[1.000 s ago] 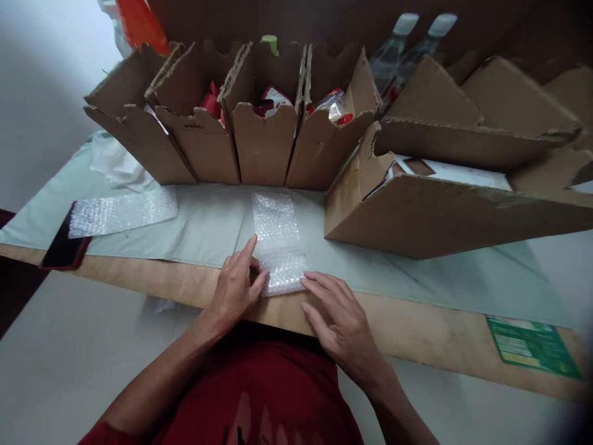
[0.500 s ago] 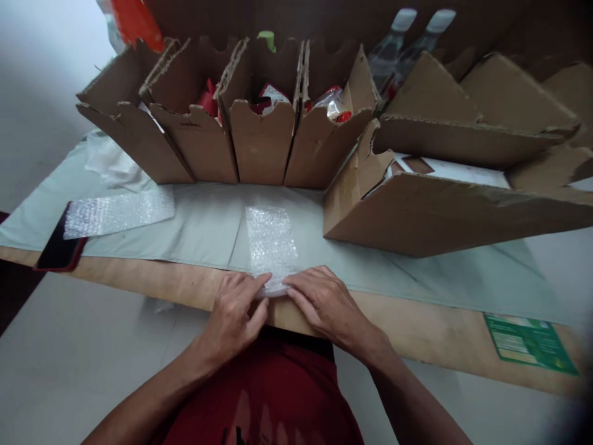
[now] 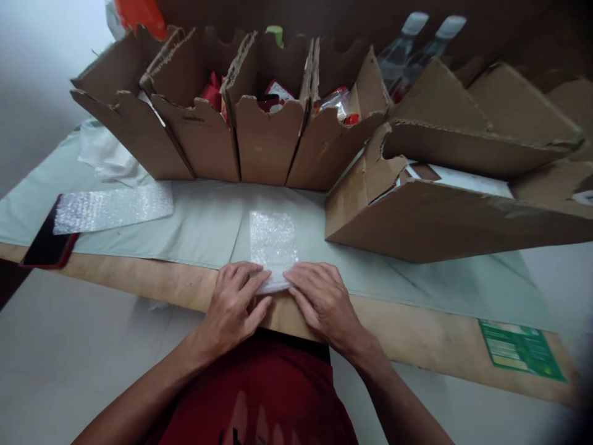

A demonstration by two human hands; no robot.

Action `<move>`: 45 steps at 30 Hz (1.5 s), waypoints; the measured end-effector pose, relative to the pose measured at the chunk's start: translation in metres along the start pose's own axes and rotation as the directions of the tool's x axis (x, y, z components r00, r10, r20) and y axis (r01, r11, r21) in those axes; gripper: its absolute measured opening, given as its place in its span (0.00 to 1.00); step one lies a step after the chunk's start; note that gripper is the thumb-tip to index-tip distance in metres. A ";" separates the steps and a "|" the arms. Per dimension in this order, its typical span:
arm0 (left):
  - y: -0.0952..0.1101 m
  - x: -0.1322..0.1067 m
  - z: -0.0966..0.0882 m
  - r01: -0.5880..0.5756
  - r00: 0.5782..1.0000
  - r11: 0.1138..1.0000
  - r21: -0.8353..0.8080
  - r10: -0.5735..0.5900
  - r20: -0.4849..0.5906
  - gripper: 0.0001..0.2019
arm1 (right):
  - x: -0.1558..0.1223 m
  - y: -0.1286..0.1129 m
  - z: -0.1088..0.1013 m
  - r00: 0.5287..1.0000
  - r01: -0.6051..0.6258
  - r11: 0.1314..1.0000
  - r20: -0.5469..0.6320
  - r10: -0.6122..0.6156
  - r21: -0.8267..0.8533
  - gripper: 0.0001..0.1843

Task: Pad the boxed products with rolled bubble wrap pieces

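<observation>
A strip of clear bubble wrap (image 3: 273, 241) lies flat in front of me, its near end folded or rolled over at the table's edge. My left hand (image 3: 236, 300) is closed on the left side of that fold, thumb below and fingers on top. At the right side of the fold, my right hand (image 3: 323, 303) pinches it the same way. Whether anything is wrapped inside the fold cannot be made out.
A second bubble wrap strip (image 3: 113, 207) partly covers a phone (image 3: 49, 244) at the left. Upright cardboard boxes (image 3: 269, 145) with small packets stand behind. A long cardboard box (image 3: 445, 216) is at the right, two bottles (image 3: 401, 52) beyond it. A green printed sheet (image 3: 521, 349) lies front right.
The folded near end has shifted slightly forward, and the flat part of the strip looks a little shorter. Both hands remain at its sides. The view has shifted slightly.
</observation>
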State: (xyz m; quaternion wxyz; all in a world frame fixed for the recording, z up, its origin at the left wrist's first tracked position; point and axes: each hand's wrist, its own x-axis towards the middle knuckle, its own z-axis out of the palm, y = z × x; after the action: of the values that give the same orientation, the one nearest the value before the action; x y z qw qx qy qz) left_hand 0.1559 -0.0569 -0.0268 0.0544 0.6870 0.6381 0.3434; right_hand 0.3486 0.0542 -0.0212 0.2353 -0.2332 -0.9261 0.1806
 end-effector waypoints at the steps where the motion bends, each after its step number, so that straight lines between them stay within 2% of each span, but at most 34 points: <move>1: 0.001 -0.001 -0.003 -0.010 1.000 0.999 -0.045 0.011 0.021 0.17 | 0.001 -0.001 -0.002 1.000 -0.015 0.998 0.009 0.015 0.054 0.14; 4: -0.003 0.001 -0.007 0.034 0.999 0.994 -0.102 -0.032 0.027 0.19 | 0.000 -0.003 -0.006 0.998 -0.066 0.990 0.000 0.067 0.122 0.14; 8: -0.016 0.013 0.001 0.118 0.993 0.992 0.032 -0.119 0.014 0.18 | -0.001 -0.006 -0.004 0.987 -0.059 0.996 -0.150 0.049 -0.062 0.14; 11: -0.020 0.017 0.006 0.128 0.991 0.989 0.079 -0.124 -0.051 0.17 | 0.005 -0.006 0.000 0.999 -0.001 0.990 -0.047 -0.006 -0.143 0.13; 13: -0.017 0.014 0.004 0.093 0.994 0.994 0.053 -0.090 -0.067 0.18 | 0.010 -0.006 0.002 1.000 0.015 0.991 0.030 -0.011 -0.136 0.13; 16: -0.010 0.006 -0.007 0.030 1.000 0.999 -0.039 -0.030 0.002 0.21 | 0.012 -0.006 0.001 0.999 -0.035 0.999 0.041 0.036 -0.016 0.13; 18: -0.008 0.003 -0.012 0.048 0.998 0.994 -0.094 -0.043 0.052 0.22 | 0.010 -0.008 -0.002 0.995 -0.086 0.993 0.057 0.082 0.082 0.14; 20: -0.011 0.006 -0.012 0.086 0.995 0.993 -0.086 -0.080 0.065 0.22 | 0.006 -0.012 -0.004 0.992 -0.120 0.990 0.041 0.117 0.071 0.16; 23: -0.022 0.017 -0.002 0.118 0.993 0.993 0.018 -0.119 0.021 0.19 | 0.003 -0.017 -0.003 0.993 -0.120 0.986 -0.036 0.116 -0.114 0.19; 25: -0.026 0.024 0.005 0.139 0.990 0.989 0.055 -0.137 -0.041 0.18 | 0.006 -0.018 0.001 0.997 -0.079 0.977 -0.006 0.079 -0.196 0.18; 27: -0.026 0.025 0.006 0.154 0.980 0.988 0.016 -0.151 -0.127 0.17 | 0.012 -0.015 0.006 0.998 -0.049 0.981 0.033 0.056 -0.186 0.16; 29: -0.019 0.020 0.001 0.186 0.960 0.979 -0.086 -0.199 -0.195 0.14 | 0.017 -0.009 0.009 0.994 -0.105 0.990 -0.017 0.104 -0.089 0.13; 30: -0.014 0.015 -0.003 0.214 0.950 0.965 -0.150 -0.242 -0.200 0.13 | 0.020 -0.006 0.009 0.983 -0.173 0.985 -0.068 0.172 -0.007 0.12; 32: -0.002 0.005 -0.008 0.286 0.932 0.918 -0.274 -0.333 -0.145 0.09 | 0.021 -0.004 0.007 0.920 -0.332 0.914 -0.133 0.368 0.233 0.10; 34: 0.009 0.000 -0.009 0.337 0.922 0.862 -0.378 -0.383 -0.052 0.11 | 0.020 -0.007 0.005 0.842 -0.431 0.743 -0.068 0.535 0.512 0.10; 35: 0.014 0.000 -0.007 0.345 0.924 0.837 -0.424 -0.383 -0.004 0.12 | 0.017 -0.011 0.005 0.818 -0.445 0.635 -0.002 0.576 0.631 0.11; 37: 0.024 0.004 -0.001 0.349 0.930 0.785 -0.512 -0.357 0.087 0.16 | 0.010 -0.020 0.008 0.799 -0.429 0.433 0.110 0.591 0.792 0.13; 39: 0.032 0.010 0.006 0.370 0.925 0.724 -0.582 -0.342 0.163 0.17 | 0.002 -0.028 0.014 0.790 -0.397 0.315 0.146 0.595 0.862 0.14; 41: 0.037 0.013 0.010 0.401 0.911 0.679 -0.615 -0.365 0.191 0.17 | -0.007 -0.030 0.018 0.787 -0.379 0.303 0.132 0.602 0.874 0.13; 43: 0.038 0.014 0.011 0.420 0.901 0.671 -0.611 -0.390 0.191 0.16 | -0.015 -0.026 0.014 0.805 -0.391 0.370 0.119 0.581 0.843 0.12; 45: 0.035 0.012 0.009 0.416 0.907 0.710 -0.568 -0.372 0.199 0.15 | -0.021 -0.018 0.002 0.834 -0.409 0.455 0.122 0.538 0.791 0.17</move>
State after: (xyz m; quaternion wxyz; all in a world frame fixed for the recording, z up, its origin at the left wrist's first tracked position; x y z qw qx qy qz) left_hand 0.1896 -0.0488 -0.0101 0.3624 0.4935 0.6260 0.4829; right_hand 0.3576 0.0281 -0.0218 0.3200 -0.3655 -0.6251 0.6110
